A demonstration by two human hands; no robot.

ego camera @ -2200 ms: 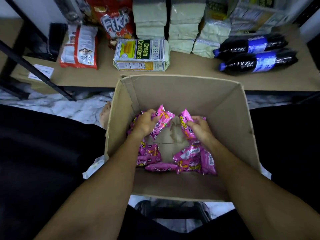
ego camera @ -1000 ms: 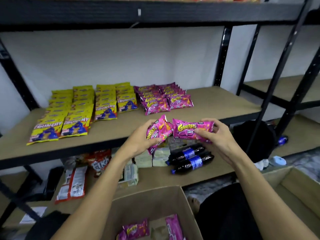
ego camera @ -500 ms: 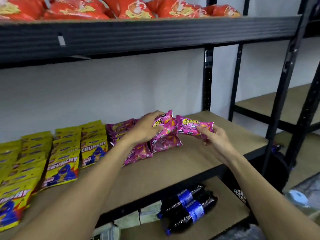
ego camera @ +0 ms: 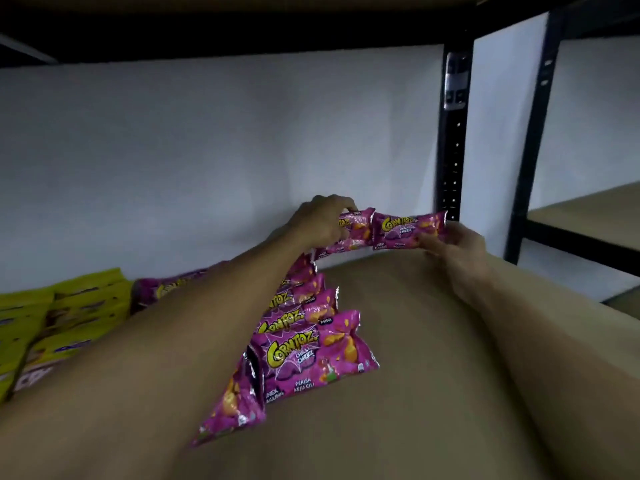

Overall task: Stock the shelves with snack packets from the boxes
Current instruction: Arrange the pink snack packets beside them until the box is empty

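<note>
Both hands reach toward the back edge of the shelf, each holding one pink packet. The left hand curls over the top of the left packet, and the right hand pinches the right packet at its right end. The two packets meet end to end with their labels facing out, low over the board by the back edge. Whether they touch the board I cannot tell.

The left packet sits at the far end of the pink row, so it is probably meant to extend that line from the back. The right one, over bare board beside it, looks like the start of a fresh line.

That row runs from the back toward the front edge, with the packets overlapped like shingles so each label can be read. Another pink line lies left of it, mostly hidden by the left forearm. Yellow packets are lapped the same way toward the left edge. The wall closes off the back, and a black post stands at the back right corner. No box is in view.
</note>
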